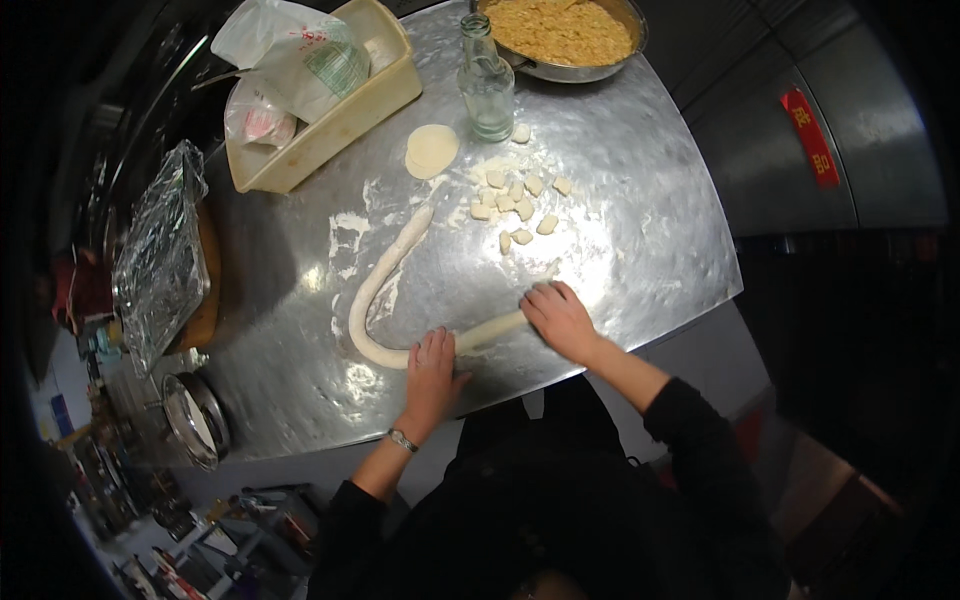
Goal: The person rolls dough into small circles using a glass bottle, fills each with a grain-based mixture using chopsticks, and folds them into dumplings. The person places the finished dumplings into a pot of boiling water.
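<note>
A long rope of pale dough [373, 294] lies on the floured metal table, bent into a hook. Across its near stretch rests my left hand [431, 364], palm down, thumb held apart, with a metal watch on the wrist. My right hand [559, 319] lies palm down over the rope's right end and hides that tip. Between the hands the dough looks slightly blurred. Beyond them sit several small cut dough pieces [505, 203] in scattered flour. Thin round dough wrappers [433, 150] overlap farther up, left of a clear glass bottle [487, 97].
A metal bowl of yellowish filling [561, 37] stands at the far edge. A cream plastic bin [337, 139] with bags is at the upper left. Plastic film covers a tray [161, 262] on the left. A small metal pot [196, 420] sits near the lower-left table edge.
</note>
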Demonstrator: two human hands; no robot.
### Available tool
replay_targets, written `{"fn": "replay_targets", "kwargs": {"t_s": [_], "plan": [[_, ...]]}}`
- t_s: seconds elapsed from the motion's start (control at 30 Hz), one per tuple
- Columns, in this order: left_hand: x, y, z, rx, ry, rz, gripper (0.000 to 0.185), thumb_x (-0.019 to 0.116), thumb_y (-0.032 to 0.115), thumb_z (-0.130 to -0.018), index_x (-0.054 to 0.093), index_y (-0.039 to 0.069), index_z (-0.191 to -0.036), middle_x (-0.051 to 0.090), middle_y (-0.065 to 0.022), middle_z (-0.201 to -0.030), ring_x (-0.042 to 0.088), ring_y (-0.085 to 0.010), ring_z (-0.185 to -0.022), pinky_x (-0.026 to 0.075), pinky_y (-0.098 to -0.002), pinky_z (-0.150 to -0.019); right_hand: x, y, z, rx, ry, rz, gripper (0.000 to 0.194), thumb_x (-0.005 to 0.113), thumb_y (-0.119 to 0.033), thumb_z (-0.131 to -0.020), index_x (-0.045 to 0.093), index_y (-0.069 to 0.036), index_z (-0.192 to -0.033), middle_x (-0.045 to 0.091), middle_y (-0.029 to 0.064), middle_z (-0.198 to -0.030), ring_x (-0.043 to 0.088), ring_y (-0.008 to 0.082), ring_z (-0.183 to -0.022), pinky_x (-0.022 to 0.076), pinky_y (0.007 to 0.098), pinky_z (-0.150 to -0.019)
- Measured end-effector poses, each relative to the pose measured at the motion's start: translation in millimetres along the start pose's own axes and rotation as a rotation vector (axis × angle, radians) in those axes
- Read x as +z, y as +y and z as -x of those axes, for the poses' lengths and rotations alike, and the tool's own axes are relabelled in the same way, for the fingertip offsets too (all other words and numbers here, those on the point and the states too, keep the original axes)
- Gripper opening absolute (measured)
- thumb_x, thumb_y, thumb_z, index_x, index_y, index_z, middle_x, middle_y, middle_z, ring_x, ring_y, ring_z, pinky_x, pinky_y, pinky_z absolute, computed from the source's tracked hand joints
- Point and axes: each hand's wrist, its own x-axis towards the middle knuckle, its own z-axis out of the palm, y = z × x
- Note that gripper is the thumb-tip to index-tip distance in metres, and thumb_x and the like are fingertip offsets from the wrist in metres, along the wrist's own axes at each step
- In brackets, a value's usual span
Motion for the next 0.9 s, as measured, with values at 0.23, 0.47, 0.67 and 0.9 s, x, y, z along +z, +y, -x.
{"fn": "replay_targets", "kwargs": {"t_s": [0.23,0.47,0.67,0.9], "plan": [[44.3,69.1,-80.9,-0.122,0.369,-0.103,0.068,0.060,0.030,-0.080,0.035,-0.004,-0.133,0.028,-0.0236,-0.143,0.028,-0.0389,-0.132,0.020,-0.0564,-0.104,5.8,-12.3,-4.3,0.175,-0.023,0.048,0.060,0.057,-0.033,-0.082,0.043,-0.001,-0.130,0.038,0.0127,-0.139,0.033,0.0268,-0.130,0.0237,0.0434,-0.107],[31.4,59.3,-104.7,-0.118,0.324,-0.141,0.064,0.063,0.030,-0.078,0.041,0.000,-0.130,0.035,-0.0195,-0.139,0.032,-0.0348,-0.130,0.023,-0.0542,-0.104,7.4,13.0,-18.1,0.010,0.023,-0.001,0.050,0.050,-0.026,-0.086,0.044,-0.001,-0.129,0.038,0.0128,-0.140,0.035,0.0273,-0.129,0.0243,0.0446,-0.107],[51.1,98.7,-64.7,-0.048,0.299,-0.001,0.053,0.066,0.022,-0.076,0.048,0.002,-0.121,0.050,-0.0145,-0.117,0.046,-0.0321,-0.108,0.034,-0.0468,-0.095,-5.6,34.6,47.6,0.182,0.121,-0.235,0.065,0.058,0.000,-0.074,0.033,0.003,-0.133,0.039,0.0217,-0.135,0.037,0.0375,-0.125,0.0270,0.0497,-0.104],[32.6,87.3,-95.2,-0.056,0.297,0.464,0.030,0.064,0.016,-0.079,0.058,0.000,-0.104,0.053,-0.0129,-0.090,0.050,-0.0327,-0.086,0.040,-0.0423,-0.078,-24.7,33.3,25.5,0.731,0.032,-1.572,0.052,0.054,-0.010,-0.090,0.032,0.000,-0.136,0.045,0.0121,-0.129,0.044,0.0198,-0.117,0.0351,0.0326,-0.100]]}}
